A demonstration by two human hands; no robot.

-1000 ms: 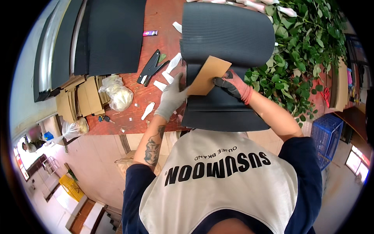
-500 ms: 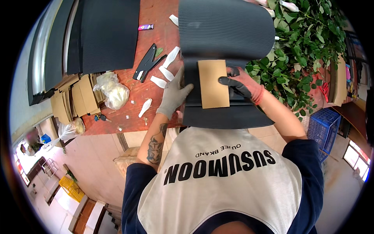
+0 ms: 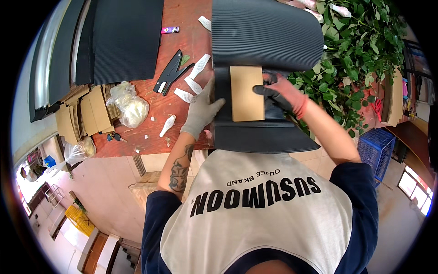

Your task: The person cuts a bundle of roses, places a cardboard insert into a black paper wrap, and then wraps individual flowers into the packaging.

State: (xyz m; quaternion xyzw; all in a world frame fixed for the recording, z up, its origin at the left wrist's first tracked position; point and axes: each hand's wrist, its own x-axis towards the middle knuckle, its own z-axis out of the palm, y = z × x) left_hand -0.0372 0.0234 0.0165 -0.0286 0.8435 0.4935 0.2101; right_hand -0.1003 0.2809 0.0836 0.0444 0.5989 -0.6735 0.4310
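Observation:
A plain brown cardboard rectangle [image 3: 247, 93] lies over a black corrugated sheet [image 3: 269, 137] in front of me. The sheet's far part curls up and toward me. My right hand [image 3: 280, 93], in a red and black glove, pinches the cardboard's right edge, thumb on top. My left hand [image 3: 203, 109], in a grey glove, holds the sheet's left edge; its thumb lies on top and some fingers are hidden. Left of that hand are black stapling pliers [image 3: 169, 75] and several white foam net sleeves [image 3: 200, 66], on the red table [image 3: 187, 27].
Leafy green stems [image 3: 351, 59] crowd the table's right side. More black corrugated sheets [image 3: 125, 41] stand at the far left, near stacked cardboard pieces [image 3: 93, 112] and a clear plastic bag [image 3: 132, 107]. A blue crate [image 3: 376, 153] stands beyond the table at the right.
My right hand has shifted the cardboard slightly left and away from me over the black sheet. My left hand stays at the sheet's left edge.

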